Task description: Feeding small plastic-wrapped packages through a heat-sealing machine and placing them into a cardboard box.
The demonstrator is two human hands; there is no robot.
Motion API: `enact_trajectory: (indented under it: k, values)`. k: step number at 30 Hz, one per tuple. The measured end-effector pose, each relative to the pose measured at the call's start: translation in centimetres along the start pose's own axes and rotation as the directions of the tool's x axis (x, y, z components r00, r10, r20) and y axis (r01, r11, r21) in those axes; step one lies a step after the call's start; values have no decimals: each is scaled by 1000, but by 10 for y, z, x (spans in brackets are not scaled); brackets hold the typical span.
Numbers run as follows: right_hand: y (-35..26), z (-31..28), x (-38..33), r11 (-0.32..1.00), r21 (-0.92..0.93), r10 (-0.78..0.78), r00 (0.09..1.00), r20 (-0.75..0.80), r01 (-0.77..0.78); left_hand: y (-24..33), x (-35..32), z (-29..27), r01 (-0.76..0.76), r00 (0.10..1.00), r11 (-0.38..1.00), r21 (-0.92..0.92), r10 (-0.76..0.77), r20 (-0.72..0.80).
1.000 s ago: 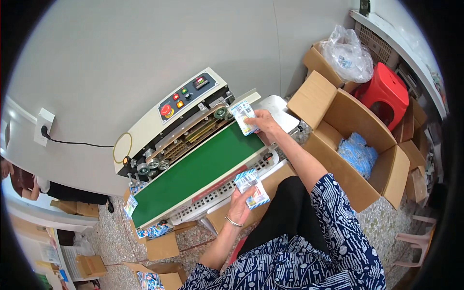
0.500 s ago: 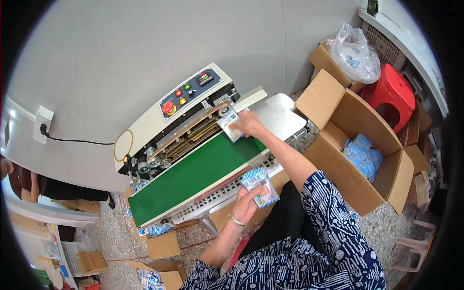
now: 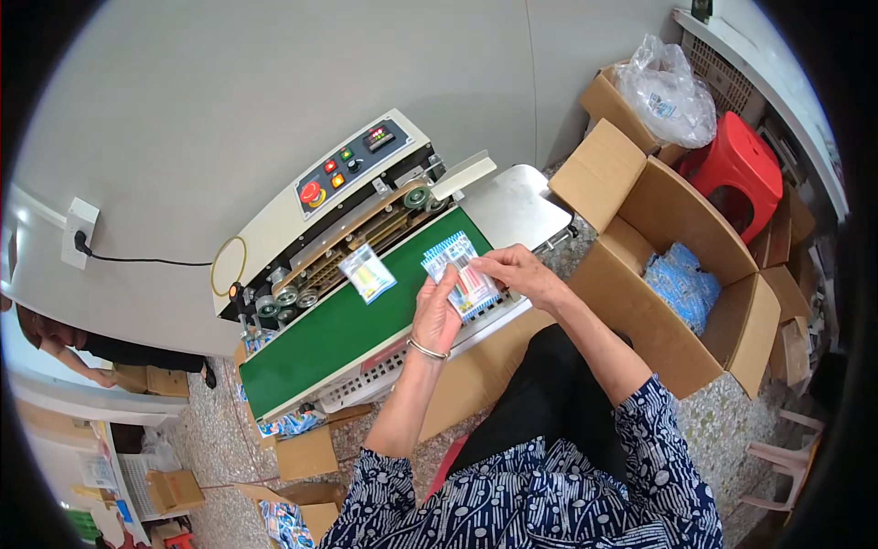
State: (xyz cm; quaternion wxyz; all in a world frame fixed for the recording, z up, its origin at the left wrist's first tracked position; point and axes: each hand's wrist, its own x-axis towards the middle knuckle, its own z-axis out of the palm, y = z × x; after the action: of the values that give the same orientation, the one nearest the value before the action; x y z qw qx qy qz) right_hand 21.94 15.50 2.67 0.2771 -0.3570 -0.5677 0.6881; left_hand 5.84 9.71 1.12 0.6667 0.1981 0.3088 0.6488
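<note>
brightly printed packet (image 3: 471, 285) in hands (image 3: 435, 318)

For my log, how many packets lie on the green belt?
1: a loose packet midway along the belt. The left hand, right hand and what they hold may hide others.

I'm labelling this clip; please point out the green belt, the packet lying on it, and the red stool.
Green belt (image 3: 350, 329): head view, bare top surface.
Packet (image 3: 368, 274): head view, middle of its upward face.
Red stool (image 3: 751, 153): head view, its seat.
</note>
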Motion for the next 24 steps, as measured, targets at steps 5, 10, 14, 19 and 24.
enact_trajectory:
  k: [5,10,14,19,24]
  values:
    - [-3,2,-1,975,214,-39,992,-122,65,-5,3,1,-105,994,983,152,108,-11]
    - [4,3,11,976,210,-39,996,-79,55,-3,10,3,-141,988,988,64,144,-50]
    - [2,9,19,944,327,-35,999,-23,40,-1,15,-1,-147,988,988,36,149,-46]
    - [3,8,30,905,424,-7,998,-65,34,8,16,-9,-190,978,982,9,190,-90]
    - [-3,-15,71,938,343,36,971,-237,49,17,14,-33,-174,978,981,-88,162,-130]
